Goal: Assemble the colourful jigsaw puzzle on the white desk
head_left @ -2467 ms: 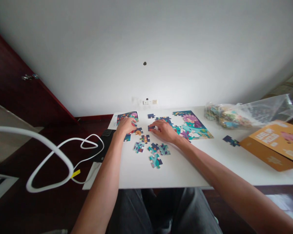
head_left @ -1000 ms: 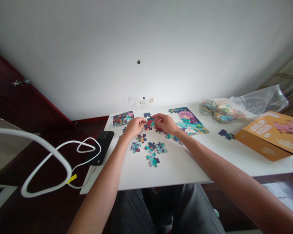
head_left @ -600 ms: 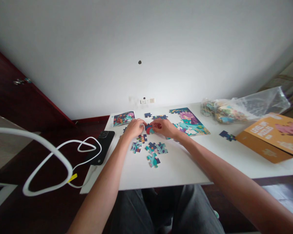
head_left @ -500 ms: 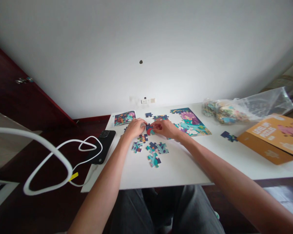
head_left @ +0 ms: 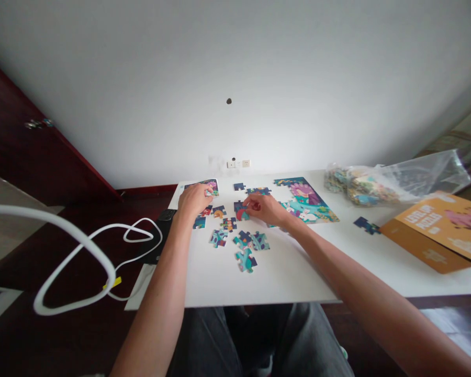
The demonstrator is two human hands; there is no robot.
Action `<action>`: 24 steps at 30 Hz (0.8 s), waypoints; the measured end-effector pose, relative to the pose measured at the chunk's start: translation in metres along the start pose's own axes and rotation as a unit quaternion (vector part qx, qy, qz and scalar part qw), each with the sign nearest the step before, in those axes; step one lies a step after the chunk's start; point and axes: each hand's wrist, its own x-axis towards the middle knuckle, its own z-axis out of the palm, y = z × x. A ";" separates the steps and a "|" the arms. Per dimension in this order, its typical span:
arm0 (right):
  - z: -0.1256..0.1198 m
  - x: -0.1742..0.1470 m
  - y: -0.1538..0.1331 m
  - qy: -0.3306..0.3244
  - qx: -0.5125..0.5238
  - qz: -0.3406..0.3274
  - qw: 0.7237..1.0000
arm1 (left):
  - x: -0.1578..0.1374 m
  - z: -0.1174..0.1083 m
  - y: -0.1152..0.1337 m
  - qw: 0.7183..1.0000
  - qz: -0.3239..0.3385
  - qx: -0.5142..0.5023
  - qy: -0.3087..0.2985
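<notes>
My right hand (head_left: 262,208) pinches a dark blue and red jigsaw piece (head_left: 242,213) at the table's middle. My left hand (head_left: 194,199) hovers over the printed picture sheet (head_left: 212,185), its fingers curled together; what they hold, if anything, is hidden. Beneath and beside it lie a red piece (head_left: 206,210), an orange-patterned piece (head_left: 219,211) and a teal piece (head_left: 199,222). Closer to me are several loose teal pieces (head_left: 245,260). A joined strip (head_left: 259,191) lies behind my right hand. To its right is a partly assembled puzzle (head_left: 306,199) with a pink bird and white rabbits.
An orange puzzle box (head_left: 435,230) stands at the right, with a clear bag of pieces (head_left: 371,186) behind it. Dark joined pieces (head_left: 366,225) lie beside the box. At the left edge are a black phone (head_left: 152,248) and a looping white cable (head_left: 76,251).
My left hand has moved left, from beside the right hand onto the picture sheet, uncovering several pieces. My right hand stays at the blue and red piece.
</notes>
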 end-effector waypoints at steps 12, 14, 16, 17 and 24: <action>0.002 0.000 0.003 0.008 0.004 0.001 1.000 | 0.004 0.021 -0.017 0.988 -0.059 -0.020 -0.138; 0.002 0.000 0.003 0.008 0.003 0.004 1.000 | 0.004 0.020 -0.018 0.988 -0.072 -0.012 -0.134; 0.002 0.000 0.002 0.006 0.002 0.007 1.000 | 0.005 0.018 -0.020 0.989 -0.068 -0.009 -0.135; 0.002 0.000 0.002 0.006 0.003 0.008 1.000 | 0.005 0.016 -0.021 0.989 -0.065 -0.013 -0.130; 0.002 0.001 0.003 0.017 0.042 0.004 0.999 | 0.011 0.008 -0.009 0.972 -0.075 -0.224 0.015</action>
